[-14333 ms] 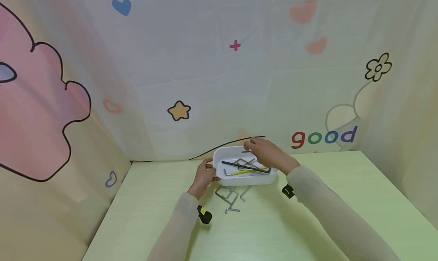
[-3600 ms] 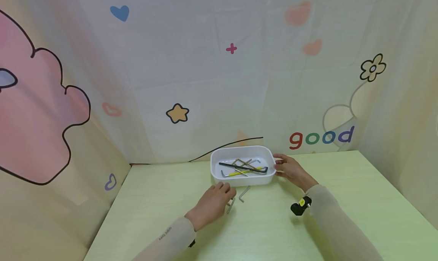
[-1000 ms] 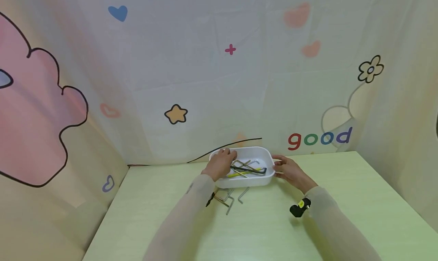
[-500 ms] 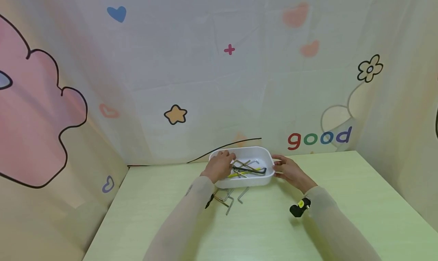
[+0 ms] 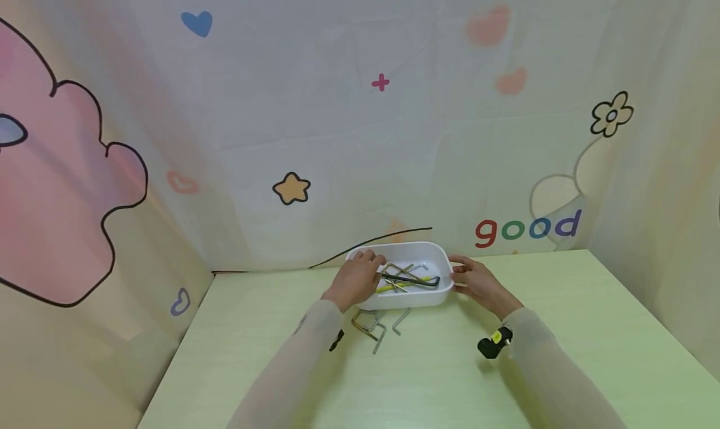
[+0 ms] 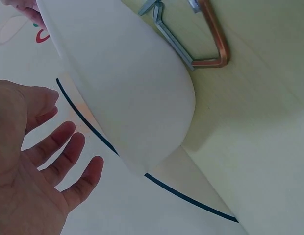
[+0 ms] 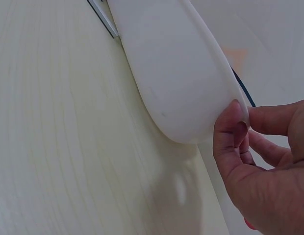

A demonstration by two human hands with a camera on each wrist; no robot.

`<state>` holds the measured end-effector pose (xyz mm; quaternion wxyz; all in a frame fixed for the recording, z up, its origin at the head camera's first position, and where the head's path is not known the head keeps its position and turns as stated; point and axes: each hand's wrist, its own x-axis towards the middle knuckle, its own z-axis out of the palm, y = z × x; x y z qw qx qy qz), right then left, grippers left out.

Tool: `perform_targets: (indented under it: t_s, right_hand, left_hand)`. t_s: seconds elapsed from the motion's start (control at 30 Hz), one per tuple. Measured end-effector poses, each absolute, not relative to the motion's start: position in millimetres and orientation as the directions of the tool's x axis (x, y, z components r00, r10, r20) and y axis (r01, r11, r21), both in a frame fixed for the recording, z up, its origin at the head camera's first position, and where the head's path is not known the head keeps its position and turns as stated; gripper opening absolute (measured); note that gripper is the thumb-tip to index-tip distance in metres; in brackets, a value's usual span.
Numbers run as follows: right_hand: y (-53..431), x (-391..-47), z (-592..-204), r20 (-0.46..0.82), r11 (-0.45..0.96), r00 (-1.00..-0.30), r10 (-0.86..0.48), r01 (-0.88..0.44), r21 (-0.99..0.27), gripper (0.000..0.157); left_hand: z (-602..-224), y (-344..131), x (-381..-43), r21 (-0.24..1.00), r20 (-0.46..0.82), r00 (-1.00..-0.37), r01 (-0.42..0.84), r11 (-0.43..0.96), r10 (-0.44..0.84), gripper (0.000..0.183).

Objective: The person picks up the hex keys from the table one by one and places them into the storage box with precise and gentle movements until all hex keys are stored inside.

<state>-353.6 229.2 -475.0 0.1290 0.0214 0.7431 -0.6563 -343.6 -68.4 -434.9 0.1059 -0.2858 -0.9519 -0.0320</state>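
A white plastic tray (image 5: 405, 300) stands at the back of the table, holding several hex keys, among them a black hex key (image 5: 424, 282) and a yellow hex key (image 5: 388, 288). My right hand (image 5: 478, 285) pinches the tray's right rim between thumb and fingers, as the right wrist view shows. My left hand (image 5: 353, 281) hovers over the tray's left end, fingers loosely bent and apart; in the left wrist view the hand (image 6: 39, 161) holds nothing. On the table before the tray lie a copper-coloured hex key (image 6: 220, 41) and several silver ones, including a silver hex key (image 5: 400, 323).
A pale green wood-grain table (image 5: 427, 379) carries everything. Behind it hangs a printed cloth backdrop (image 5: 337, 135), close to the tray's back edge. Black wrist cameras, such as the right one (image 5: 492, 344), sit at both sleeves.
My left hand went from the loose keys on the table to the tray, and another silver hex key now lies inside. Earlier the left hand held the tray while the right reached in.
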Motion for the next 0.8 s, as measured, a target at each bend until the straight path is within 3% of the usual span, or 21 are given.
perform_targets:
  t_s: [0.8]
  right_hand:
    - [230, -354, -478, -0.219, 0.128, -0.966, -0.136, 0.202, -0.971, 0.056]
  left_hand:
    - [-438, -82, -289, -0.047, 0.309, -0.75, 0.602, 0.797, 0.585, 0.033]
